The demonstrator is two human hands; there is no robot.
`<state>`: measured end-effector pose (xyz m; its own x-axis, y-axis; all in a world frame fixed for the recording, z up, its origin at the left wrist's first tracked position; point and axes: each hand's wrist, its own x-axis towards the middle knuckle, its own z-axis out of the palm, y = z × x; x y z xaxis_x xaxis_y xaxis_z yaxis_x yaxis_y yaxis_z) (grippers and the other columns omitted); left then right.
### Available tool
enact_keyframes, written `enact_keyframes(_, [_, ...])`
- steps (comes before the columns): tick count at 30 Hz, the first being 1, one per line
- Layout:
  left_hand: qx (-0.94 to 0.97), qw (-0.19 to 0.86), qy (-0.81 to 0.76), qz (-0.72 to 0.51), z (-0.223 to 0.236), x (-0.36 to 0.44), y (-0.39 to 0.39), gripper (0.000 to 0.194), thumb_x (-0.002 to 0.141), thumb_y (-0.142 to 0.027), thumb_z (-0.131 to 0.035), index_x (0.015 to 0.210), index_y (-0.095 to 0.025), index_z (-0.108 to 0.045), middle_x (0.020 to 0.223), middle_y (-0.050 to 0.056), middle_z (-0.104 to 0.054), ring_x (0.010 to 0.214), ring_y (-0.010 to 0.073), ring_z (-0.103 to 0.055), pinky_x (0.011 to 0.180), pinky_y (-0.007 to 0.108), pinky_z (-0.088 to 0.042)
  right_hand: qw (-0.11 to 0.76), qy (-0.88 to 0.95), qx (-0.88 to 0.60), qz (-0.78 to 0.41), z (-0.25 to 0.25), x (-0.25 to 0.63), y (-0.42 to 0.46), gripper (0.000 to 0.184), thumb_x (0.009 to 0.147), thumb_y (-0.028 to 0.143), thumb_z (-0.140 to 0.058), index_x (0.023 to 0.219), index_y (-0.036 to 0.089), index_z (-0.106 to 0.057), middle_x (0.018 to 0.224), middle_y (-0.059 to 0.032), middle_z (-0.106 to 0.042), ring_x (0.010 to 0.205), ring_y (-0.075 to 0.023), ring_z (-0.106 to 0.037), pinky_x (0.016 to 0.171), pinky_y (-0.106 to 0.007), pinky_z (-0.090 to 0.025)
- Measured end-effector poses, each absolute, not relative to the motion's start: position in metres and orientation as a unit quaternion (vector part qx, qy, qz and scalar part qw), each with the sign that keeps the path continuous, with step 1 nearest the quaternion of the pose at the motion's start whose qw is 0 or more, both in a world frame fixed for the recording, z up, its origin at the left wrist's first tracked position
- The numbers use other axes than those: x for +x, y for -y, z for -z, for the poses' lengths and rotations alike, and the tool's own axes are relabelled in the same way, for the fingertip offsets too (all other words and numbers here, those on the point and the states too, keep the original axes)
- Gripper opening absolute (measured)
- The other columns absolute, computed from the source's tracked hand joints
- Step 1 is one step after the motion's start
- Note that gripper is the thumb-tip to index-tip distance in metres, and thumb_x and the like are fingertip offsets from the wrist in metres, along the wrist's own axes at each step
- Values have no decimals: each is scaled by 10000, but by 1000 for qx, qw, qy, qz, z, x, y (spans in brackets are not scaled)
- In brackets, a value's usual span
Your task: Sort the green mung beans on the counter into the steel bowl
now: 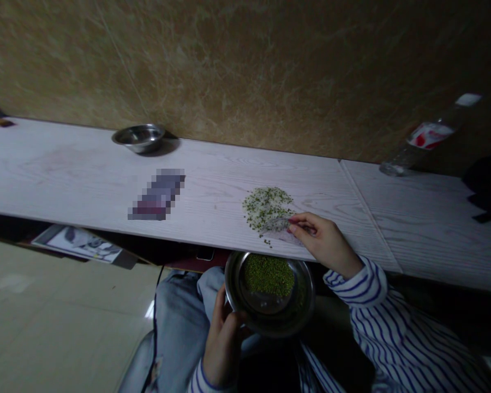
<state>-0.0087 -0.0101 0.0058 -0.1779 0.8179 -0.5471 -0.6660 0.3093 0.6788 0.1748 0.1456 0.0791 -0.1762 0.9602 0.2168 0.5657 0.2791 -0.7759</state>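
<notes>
L hand (224,341) grips steel bowl (305,297) w/ green beans (269,275), just off front edge of worktop (213,188). R hand (331,240) pinches see-through sheet (275,226) nr front edge, touching pile (265,201) of beans & white grains. 2nd bowl (141,145) at back edge, left; bottle (429,135) at back edge, right.

The pale wood-grain table (213,180) carries a metal bowl (139,139) and plastic bottle (427,136) by its back edge, a pixelated object (157,195) left of centre, and scattered green beans and whitish grains (267,201) near its front edge.
</notes>
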Motion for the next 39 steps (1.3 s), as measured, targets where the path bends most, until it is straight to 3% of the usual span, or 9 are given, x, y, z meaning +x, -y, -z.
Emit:
enact_keyframes(7, [64, 630, -503, -589, -10, -9, 8, 684, 657, -241, -672, 1309, -218, -464, 1062, 92, -627, 856, 254, -613, 648, 345, -536, 352, 720, -532, -273, -80, 176, -145, 190, 818, 266, -613, 969, 176, -686, 876, -65, -740, 810, -191, -684, 747, -337, -546])
enact_keyframes(24, [74, 632, -494, -593, -9, -13, 7, 782, 652, -266, -669, 1393, -268, -419, 1089, 78, -638, 870, 254, -613, 654, 345, -530, 333, 744, -507, -279, -81, 165, -143, 163, 834, 245, -599, 966, 199, -682, 881, -45, -738, 819, -185, -685, 750, -328, -546])
enact_keyframes(34, [78, 633, -491, -593, -10, -13, 7, 750, 659, -240, -651, 1375, -269, -430, 1034, 62, -654, 854, 234, -622, 730, 370, -529, 315, 748, -485, -325, -87, 157, -131, 152, 825, 227, -616, 955, 198, -689, 887, -54, -741, 814, -180, -689, 743, -324, -562])
enact_keyframes(39, [76, 636, -495, -588, -4, -12, 9, 688, 660, -236, -650, 1326, -268, -477, 1114, 79, -632, 873, 244, -618, 720, 363, -528, 335, 728, -499, -329, -90, 166, -129, 153, 812, 248, -628, 942, 199, -691, 861, -50, -741, 796, -179, -694, 726, -316, -574])
